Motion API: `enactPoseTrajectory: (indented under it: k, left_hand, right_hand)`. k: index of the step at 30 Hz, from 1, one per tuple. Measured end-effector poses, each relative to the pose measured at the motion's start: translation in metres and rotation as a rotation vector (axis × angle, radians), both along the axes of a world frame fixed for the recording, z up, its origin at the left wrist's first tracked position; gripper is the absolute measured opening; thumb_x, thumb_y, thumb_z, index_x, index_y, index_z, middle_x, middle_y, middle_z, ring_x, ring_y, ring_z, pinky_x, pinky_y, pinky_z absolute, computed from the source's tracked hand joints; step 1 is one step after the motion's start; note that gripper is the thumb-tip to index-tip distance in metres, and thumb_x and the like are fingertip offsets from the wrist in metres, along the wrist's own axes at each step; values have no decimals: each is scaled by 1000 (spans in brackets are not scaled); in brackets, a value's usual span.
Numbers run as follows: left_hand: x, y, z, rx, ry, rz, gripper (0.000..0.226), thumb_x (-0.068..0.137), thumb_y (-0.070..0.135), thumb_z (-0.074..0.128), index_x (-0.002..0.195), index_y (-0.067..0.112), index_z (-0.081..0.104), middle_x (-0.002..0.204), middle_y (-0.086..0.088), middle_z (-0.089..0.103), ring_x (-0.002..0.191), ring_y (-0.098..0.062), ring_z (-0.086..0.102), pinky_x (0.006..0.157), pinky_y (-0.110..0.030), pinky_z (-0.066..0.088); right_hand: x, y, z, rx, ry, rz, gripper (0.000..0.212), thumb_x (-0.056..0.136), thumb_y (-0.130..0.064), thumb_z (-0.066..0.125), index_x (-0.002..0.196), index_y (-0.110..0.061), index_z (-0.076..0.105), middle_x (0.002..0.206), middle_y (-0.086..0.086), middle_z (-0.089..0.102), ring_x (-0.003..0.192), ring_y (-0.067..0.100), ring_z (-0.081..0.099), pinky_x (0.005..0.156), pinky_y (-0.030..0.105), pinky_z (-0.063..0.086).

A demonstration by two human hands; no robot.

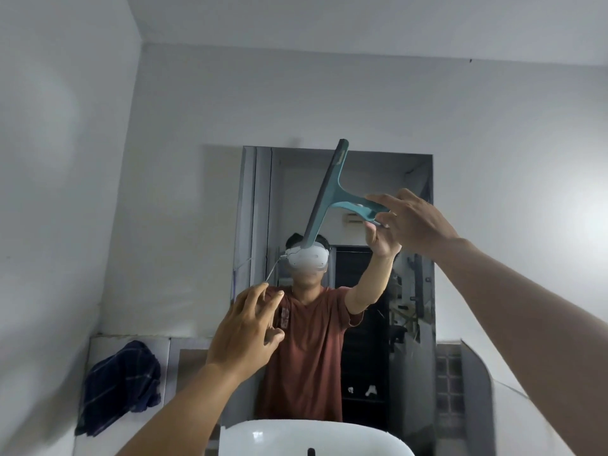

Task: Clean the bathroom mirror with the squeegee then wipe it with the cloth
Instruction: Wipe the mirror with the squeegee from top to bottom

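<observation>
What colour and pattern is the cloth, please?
Dark navy with a faint lighter check, seen in the head view: the cloth hangs left of the sink.

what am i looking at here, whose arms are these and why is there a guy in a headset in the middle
There is one picture, taken by a camera worn on a person's head, so the two arms reaching in from below are that person's own. They stand facing a bathroom mirror on the wall, and the figure in the headset is simply their reflection. The right hand holds a teal squeegee by its handle, its long blade tilted against the glass. The left hand is empty, fingers spread, raised near the mirror's lower left. A dark blue checked cloth hangs over a ledge at the left, and a white sink sits below.
</observation>
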State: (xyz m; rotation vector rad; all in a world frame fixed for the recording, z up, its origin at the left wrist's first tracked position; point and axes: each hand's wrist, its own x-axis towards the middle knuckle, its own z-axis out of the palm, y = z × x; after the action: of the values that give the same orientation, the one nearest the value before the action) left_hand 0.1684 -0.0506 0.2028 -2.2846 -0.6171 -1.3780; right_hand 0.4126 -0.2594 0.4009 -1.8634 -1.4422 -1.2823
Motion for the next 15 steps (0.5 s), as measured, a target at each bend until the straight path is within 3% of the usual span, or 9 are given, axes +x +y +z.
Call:
enactPoseTrajectory:
  k: [2, 5, 10, 15]
  left_hand:
    - [0, 1, 0, 7, 1, 3, 78, 73, 43, 82, 141, 20, 54, 142, -9, 46, 130, -30, 48, 94, -41, 56]
    - [-1, 0, 1, 19, 6, 9, 77, 71, 42, 83, 140, 19, 56, 140, -9, 48, 128, -29, 48, 92, -41, 58]
    - [1, -5, -1, 0, -6, 8, 79, 70, 39, 86, 140, 18, 56, 140, -10, 48, 129, -30, 46, 92, -44, 57]
    - [2, -8, 1, 7, -24, -16, 79, 64, 33, 91, 134, 14, 60, 134, -11, 50, 124, -31, 46, 87, -45, 58]
  right_hand:
    - [-1, -1, 0, 14, 12, 16, 43, 101, -36, 48, 144, -42, 46, 112, -1, 55, 95, 17, 57, 72, 27, 43]
    - [2, -5, -2, -31, 4, -6, 44, 98, -44, 38, 141, -43, 48, 120, -4, 56, 97, 16, 56, 73, 27, 44]
    - [4, -28, -9, 48, 115, 10, 44, 102, -31, 52, 145, -38, 47, 113, 1, 54, 90, 18, 56, 80, 38, 55]
    - [18, -49, -20, 89, 286, 27, 40, 104, -29, 46, 144, -38, 47, 113, 3, 55, 92, 24, 57, 75, 32, 44]
